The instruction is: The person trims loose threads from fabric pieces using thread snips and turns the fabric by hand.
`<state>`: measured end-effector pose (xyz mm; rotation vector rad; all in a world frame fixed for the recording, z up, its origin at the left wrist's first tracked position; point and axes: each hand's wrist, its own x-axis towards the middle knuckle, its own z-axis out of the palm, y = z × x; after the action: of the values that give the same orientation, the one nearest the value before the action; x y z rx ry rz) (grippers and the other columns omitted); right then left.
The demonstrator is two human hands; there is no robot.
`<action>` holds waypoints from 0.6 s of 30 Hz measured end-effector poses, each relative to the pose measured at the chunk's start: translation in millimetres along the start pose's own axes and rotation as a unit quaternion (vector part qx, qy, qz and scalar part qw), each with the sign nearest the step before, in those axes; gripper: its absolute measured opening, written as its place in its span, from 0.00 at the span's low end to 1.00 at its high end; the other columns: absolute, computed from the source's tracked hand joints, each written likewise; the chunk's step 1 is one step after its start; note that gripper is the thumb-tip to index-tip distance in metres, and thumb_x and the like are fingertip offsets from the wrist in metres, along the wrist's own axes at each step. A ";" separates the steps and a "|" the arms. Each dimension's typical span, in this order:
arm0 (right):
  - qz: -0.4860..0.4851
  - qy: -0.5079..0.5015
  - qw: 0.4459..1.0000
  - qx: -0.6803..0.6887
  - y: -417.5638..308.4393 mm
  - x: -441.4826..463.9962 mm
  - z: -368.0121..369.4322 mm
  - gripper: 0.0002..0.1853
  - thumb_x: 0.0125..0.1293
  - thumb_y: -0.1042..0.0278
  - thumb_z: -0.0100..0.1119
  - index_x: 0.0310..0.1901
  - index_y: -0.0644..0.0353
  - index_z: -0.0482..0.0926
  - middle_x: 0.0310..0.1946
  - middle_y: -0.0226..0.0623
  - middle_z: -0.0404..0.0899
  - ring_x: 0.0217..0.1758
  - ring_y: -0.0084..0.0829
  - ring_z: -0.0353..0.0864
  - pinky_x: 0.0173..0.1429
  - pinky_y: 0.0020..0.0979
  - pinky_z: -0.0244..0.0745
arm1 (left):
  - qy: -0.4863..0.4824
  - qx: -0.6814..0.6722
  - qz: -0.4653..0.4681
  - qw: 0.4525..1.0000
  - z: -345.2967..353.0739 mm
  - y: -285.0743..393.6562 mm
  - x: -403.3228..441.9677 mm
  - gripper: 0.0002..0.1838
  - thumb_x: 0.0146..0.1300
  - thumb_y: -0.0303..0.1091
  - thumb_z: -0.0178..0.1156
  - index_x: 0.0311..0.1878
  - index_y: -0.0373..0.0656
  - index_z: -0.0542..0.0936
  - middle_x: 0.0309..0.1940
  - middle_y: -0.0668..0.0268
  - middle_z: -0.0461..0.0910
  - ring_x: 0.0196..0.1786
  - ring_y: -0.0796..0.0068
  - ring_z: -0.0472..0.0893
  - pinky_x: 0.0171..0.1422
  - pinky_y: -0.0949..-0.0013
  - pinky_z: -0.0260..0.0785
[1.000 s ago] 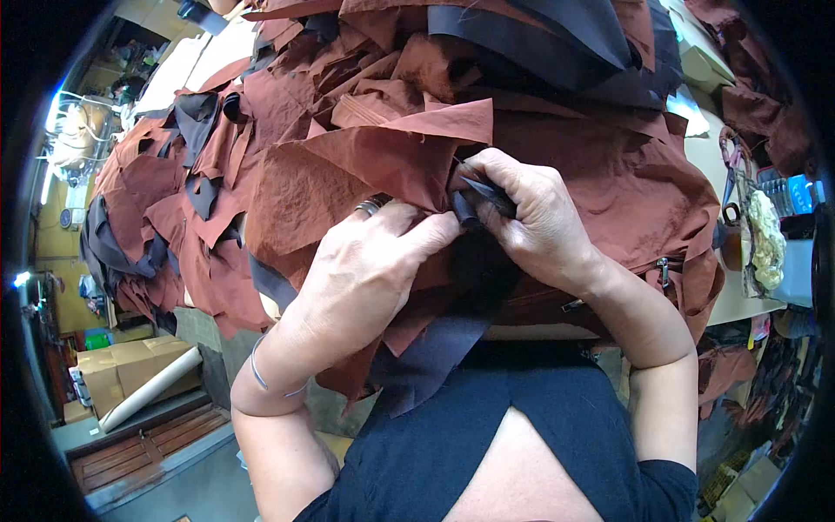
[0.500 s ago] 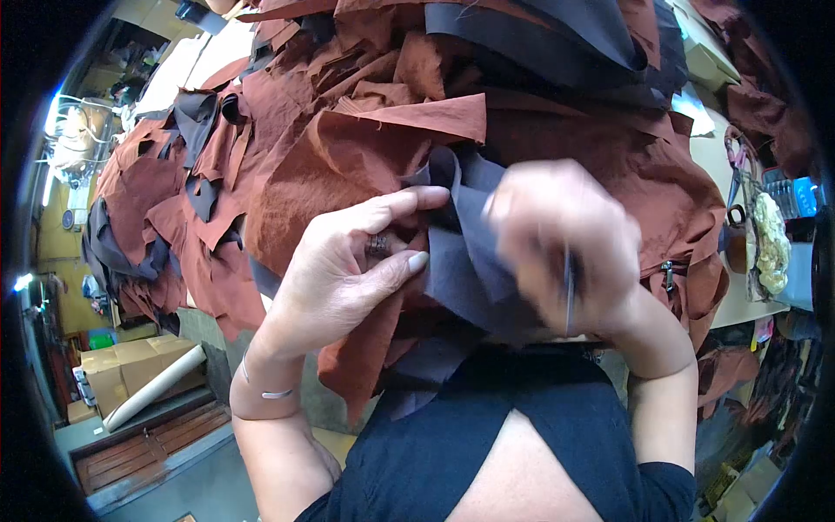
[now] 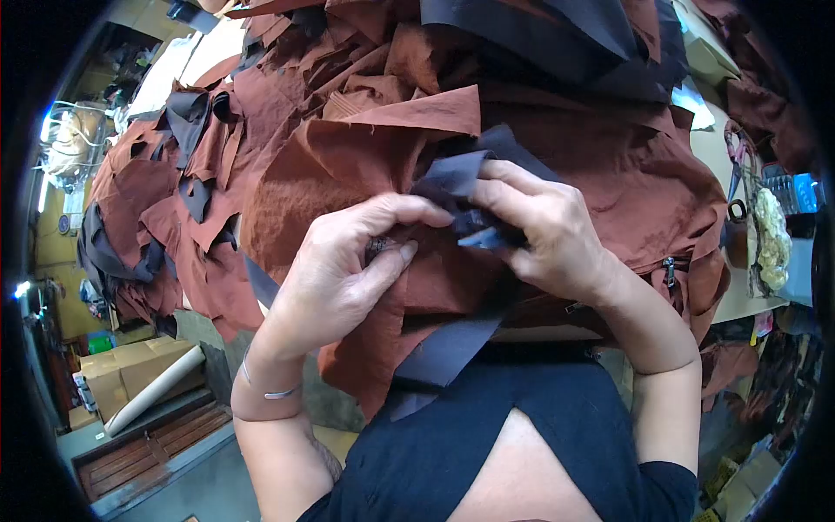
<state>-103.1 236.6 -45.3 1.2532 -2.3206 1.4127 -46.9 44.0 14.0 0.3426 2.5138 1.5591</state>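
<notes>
My left hand (image 3: 352, 261) is closed, thumb and index finger curled at the edge of a rust-brown cloth (image 3: 322, 187). My right hand (image 3: 552, 230) grips a bunched dark grey-blue cloth strip (image 3: 457, 172) just right of my left fingertips. A small shiny patch shows under the right fingers; whether it is a tool or a fold, I cannot tell. Below both hands, a dark cloth flap (image 3: 448, 348) hangs over the rust-brown layer toward my lap.
Rust-brown and dark cloth pieces heap over the table (image 3: 744, 309). At the right lie scissors (image 3: 735, 170), a crumpled pale bundle (image 3: 772, 239) and a water bottle (image 3: 796, 196). Cardboard boxes (image 3: 143, 370) and a pale roll (image 3: 156, 391) stand at lower left.
My right hand has moved up and left, bunching the dark strip near my left fingers. A thin metal thing seen in it before no longer shows clearly. My left hand has barely moved.
</notes>
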 end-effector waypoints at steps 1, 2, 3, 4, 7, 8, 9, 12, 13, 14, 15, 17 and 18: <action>0.015 -0.008 0.999 0.028 1.1 -0.3 2.0 0.20 0.41 0.80 0.61 0.41 0.63 0.76 0.41 0.44 0.76 0.41 0.43 0.78 0.41 0.33 0.75 | -0.014 0.051 0.026 0.998 -0.7 -2.8 1.0 0.14 0.53 0.17 0.51 0.45 0.34 0.75 0.38 0.56 0.78 0.41 0.68 0.78 0.48 0.73 0.68; 0.027 -0.016 0.998 0.054 3.1 0.4 3.9 0.19 0.42 0.79 0.60 0.41 0.63 0.76 0.41 0.43 0.76 0.41 0.44 0.77 0.41 0.34 0.74 | -0.026 0.103 0.054 0.993 -1.6 -4.3 2.5 0.15 0.53 0.18 0.52 0.45 0.35 0.75 0.38 0.54 0.78 0.41 0.65 0.79 0.48 0.72 0.68; 0.038 -0.023 0.996 0.081 5.3 1.9 4.5 0.18 0.43 0.79 0.58 0.41 0.62 0.76 0.40 0.43 0.76 0.40 0.45 0.77 0.41 0.36 0.74 | -0.024 0.117 0.057 0.991 -2.1 -4.6 3.8 0.15 0.53 0.18 0.52 0.46 0.35 0.75 0.38 0.53 0.78 0.41 0.62 0.79 0.48 0.71 0.69; 0.041 -0.047 0.995 0.083 8.0 1.8 1.8 0.16 0.47 0.78 0.58 0.41 0.64 0.74 0.37 0.42 0.76 0.39 0.39 0.78 0.43 0.33 0.72 | -0.022 0.130 0.060 0.989 -2.2 -4.6 4.5 0.16 0.52 0.19 0.52 0.46 0.36 0.76 0.38 0.51 0.78 0.41 0.59 0.79 0.47 0.69 0.69; 0.184 -0.028 0.947 0.263 3.6 4.4 -11.5 0.12 0.52 0.77 0.58 0.41 0.64 0.73 0.34 0.35 0.74 0.37 0.27 0.75 0.43 0.26 0.69 | -0.006 0.085 0.022 0.996 -0.9 -4.7 5.4 0.17 0.53 0.19 0.54 0.49 0.35 0.76 0.35 0.58 0.80 0.36 0.72 0.78 0.43 0.75 0.68; 0.167 0.025 0.947 0.273 2.8 4.2 -15.4 0.10 0.56 0.73 0.57 0.40 0.63 0.73 0.32 0.29 0.71 0.39 0.19 0.69 0.45 0.21 0.65 | -0.009 0.041 -0.024 0.999 -1.3 0.5 4.4 0.17 0.54 0.19 0.54 0.50 0.35 0.75 0.34 0.61 0.80 0.35 0.78 0.77 0.42 0.78 0.68; 0.206 0.056 0.929 0.301 2.4 3.7 -20.6 0.12 0.57 0.70 0.58 0.42 0.62 0.72 0.33 0.28 0.71 0.38 0.19 0.68 0.44 0.21 0.64 | -0.012 -0.004 -0.070 0.997 -1.7 3.7 3.0 0.18 0.55 0.19 0.55 0.51 0.35 0.74 0.34 0.64 0.80 0.33 0.84 0.75 0.41 0.80 0.67; 0.178 0.099 0.940 0.273 -11.4 -1.6 -38.6 0.24 0.59 0.58 0.53 0.53 0.64 0.66 0.33 0.30 0.69 0.26 0.12 0.58 0.28 0.17 0.57 | -0.024 -0.115 -0.153 0.981 -3.6 4.1 -0.6 0.20 0.57 0.19 0.55 0.54 0.34 0.72 0.33 0.72 0.75 0.31 0.93 0.65 0.35 0.87 0.61; 0.140 0.085 0.955 0.247 -16.4 -5.6 -38.1 0.24 0.59 0.59 0.53 0.53 0.65 0.65 0.33 0.31 0.69 0.25 0.14 0.59 0.28 0.18 0.58 | -0.021 -0.127 -0.141 0.982 -2.8 2.8 -0.7 0.20 0.57 0.19 0.54 0.55 0.34 0.72 0.32 0.73 0.74 0.30 0.94 0.64 0.34 0.88 0.59; 0.100 0.073 0.967 0.222 -21.4 -9.6 -37.6 0.25 0.59 0.59 0.53 0.54 0.65 0.65 0.33 0.32 0.70 0.25 0.16 0.60 0.28 0.20 0.59 | -0.018 -0.137 -0.131 0.982 -1.8 1.3 -1.1 0.20 0.57 0.19 0.54 0.55 0.34 0.71 0.32 0.74 0.73 0.29 0.94 0.63 0.33 0.88 0.58; 0.063 0.046 0.980 0.181 -24.2 -11.5 -32.5 0.24 0.58 0.63 0.55 0.54 0.66 0.65 0.35 0.35 0.71 0.26 0.20 0.63 0.29 0.22 0.61 | -0.016 -0.147 -0.118 0.982 -0.9 0.0 -0.9 0.20 0.58 0.19 0.54 0.56 0.34 0.71 0.32 0.75 0.72 0.28 0.94 0.62 0.32 0.88 0.56; 0.026 -0.020 0.996 0.080 -32.4 -13.4 -25.2 0.25 0.52 0.72 0.58 0.53 0.67 0.66 0.40 0.43 0.73 0.30 0.31 0.71 0.33 0.27 0.67 | 0.001 -0.177 -0.124 0.976 2.5 -2.6 -0.7 0.21 0.58 0.20 0.54 0.56 0.33 0.70 0.31 0.76 0.70 0.27 0.94 0.61 0.31 0.88 0.55; 0.023 -0.063 0.998 0.018 -37.9 -13.3 -22.8 0.27 0.48 0.78 0.60 0.53 0.68 0.67 0.42 0.48 0.73 0.33 0.39 0.75 0.36 0.30 0.70 | 0.006 -0.186 -0.129 0.974 3.1 -2.8 -1.4 0.21 0.57 0.19 0.54 0.56 0.32 0.70 0.33 0.74 0.71 0.29 0.92 0.63 0.32 0.87 0.56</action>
<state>-73.8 254.5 -14.4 1.3457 -2.4305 1.4339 -45.1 45.1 10.2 -0.0434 2.1040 1.8672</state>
